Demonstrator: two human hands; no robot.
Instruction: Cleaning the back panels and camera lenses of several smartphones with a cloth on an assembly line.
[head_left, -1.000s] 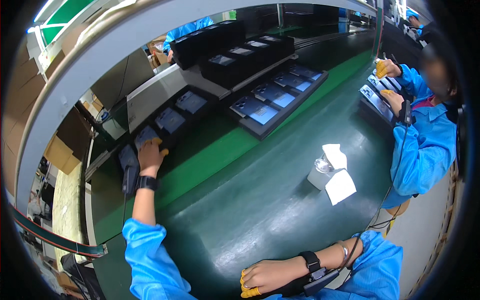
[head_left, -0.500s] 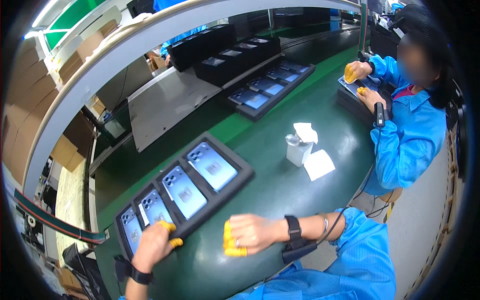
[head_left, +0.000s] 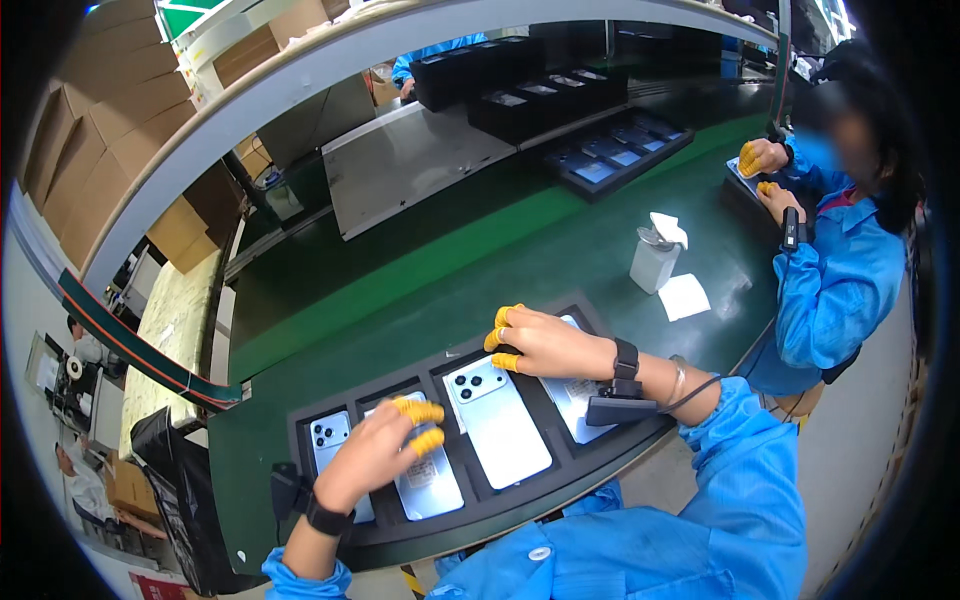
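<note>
A dark foam tray lies at the near table edge, with several light-blue phones in its slots, camera sides up. My left hand, with yellow finger cots, hovers over the second phone from the left; thumb and fingers stand apart. Above the gap between the third phone and the rightmost phone is my right hand, also in yellow finger cots. Its fingers are bent and apart, with nothing seen in them. The third phone's back looks plain. My right hand and wrist device hide part of the rightmost phone.
A white dispenser bottle and a white paper sheet stand right of the tray. Another filled phone tray lies farther back, near stacked black trays. At right, a co-worker handles a phone. A rail arches overhead.
The tray now sits nearer me, at the table edge. My right hand has gone from a closed pose beside the tray to over it. The third phone's label no longer shows.
</note>
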